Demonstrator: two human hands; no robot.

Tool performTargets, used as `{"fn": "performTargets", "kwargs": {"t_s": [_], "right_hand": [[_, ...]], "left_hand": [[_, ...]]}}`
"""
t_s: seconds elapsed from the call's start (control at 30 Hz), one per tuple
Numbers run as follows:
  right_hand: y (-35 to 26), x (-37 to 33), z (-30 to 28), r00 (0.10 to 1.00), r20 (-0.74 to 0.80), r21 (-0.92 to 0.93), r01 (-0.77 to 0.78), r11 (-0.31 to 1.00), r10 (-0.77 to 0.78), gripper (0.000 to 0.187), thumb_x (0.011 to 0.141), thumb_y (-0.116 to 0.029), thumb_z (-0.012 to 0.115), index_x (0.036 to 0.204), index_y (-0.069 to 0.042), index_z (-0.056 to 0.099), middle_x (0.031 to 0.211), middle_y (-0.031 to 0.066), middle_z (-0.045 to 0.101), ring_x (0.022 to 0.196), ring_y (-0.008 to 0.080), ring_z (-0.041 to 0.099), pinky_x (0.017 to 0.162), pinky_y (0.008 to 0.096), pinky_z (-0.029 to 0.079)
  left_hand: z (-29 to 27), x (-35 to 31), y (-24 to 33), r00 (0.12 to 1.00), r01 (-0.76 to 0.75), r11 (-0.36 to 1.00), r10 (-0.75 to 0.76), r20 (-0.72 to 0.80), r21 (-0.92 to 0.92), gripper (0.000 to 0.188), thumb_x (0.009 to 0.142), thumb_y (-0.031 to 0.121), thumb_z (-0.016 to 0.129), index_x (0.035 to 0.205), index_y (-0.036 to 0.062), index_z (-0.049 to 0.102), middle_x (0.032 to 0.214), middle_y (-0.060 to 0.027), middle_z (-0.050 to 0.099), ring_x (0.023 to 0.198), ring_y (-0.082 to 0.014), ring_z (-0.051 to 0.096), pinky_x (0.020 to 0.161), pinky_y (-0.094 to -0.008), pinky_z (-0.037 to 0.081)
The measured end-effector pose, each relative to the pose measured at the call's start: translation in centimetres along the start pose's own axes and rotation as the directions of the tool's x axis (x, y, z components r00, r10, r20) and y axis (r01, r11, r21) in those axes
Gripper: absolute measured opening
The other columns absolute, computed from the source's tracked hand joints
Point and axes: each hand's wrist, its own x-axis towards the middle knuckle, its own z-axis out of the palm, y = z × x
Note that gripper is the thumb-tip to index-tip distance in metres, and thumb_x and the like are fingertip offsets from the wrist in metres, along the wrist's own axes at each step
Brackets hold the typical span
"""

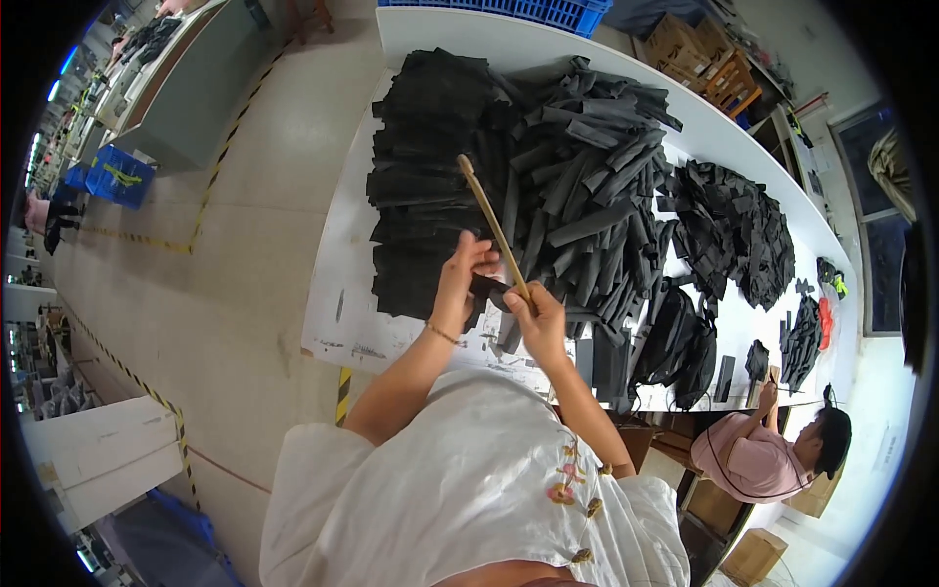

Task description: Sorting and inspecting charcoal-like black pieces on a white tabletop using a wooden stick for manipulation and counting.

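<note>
My right hand (540, 321) is closed round the lower end of a thin wooden stick (492, 220), which slants up and left over the pile. Under its thumb is the end of a small black fabric piece (486, 287), which stretches toward my left palm. My left hand (460, 279), with a bracelet at the wrist, has its fingers extended and slightly apart beside that piece. Just beyond it lie neat overlapping rows of black fabric strips (421, 186). To the right, many loose black strips (592, 186) are heaped in a jumble.
A white table (337, 284) with a raised back edge carries everything. Farther right are a pile of small black pieces (738, 230) and black bags (675, 347). A person in pink (748, 455) works at the right end. Behind the table stands a blue crate (548, 12).
</note>
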Motion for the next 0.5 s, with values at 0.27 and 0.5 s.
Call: {"fn": "performTargets", "kwargs": {"t_s": [0.27, 0.5], "right_hand": [[-0.2, 5.1, -4.0, 1.000, -0.022, -0.243, -0.008, 0.970, 0.003, 0.013, 0.090, -0.008, 0.059, 0.098, 0.002, 0.062, 0.066, 0.0038, 0.055, 0.061, 0.0068, 0.047, 0.055, 0.0237, 0.040], [5.0, 9.8, -6.8, 0.947, 0.191, -0.463, 0.319, 0.827, -0.258, 0.026, 0.086, -0.005, 0.058, 0.112, -0.002, 0.057, 0.071, 0.0205, 0.059, 0.062, 0.0320, 0.062, 0.056, 0.0365, 0.047]], "left_hand": [[2.1, -2.1, -0.2, 0.783, -0.438, 0.397, -0.272, 0.559, 0.807, 0.029, 0.090, 0.026, 0.060, 0.084, -0.0019, 0.058, 0.066, -0.0047, 0.062, 0.058, -0.0126, 0.060, 0.056, -0.0272, 0.047], [-3.5, -1.7, -2.9, 0.885, -0.162, 0.559, -0.282, 0.370, 0.813, 0.027, 0.096, 0.024, 0.045, 0.084, 0.0010, 0.052, 0.064, -0.0071, 0.060, 0.055, -0.0147, 0.062, 0.048, -0.0272, 0.048]]}}
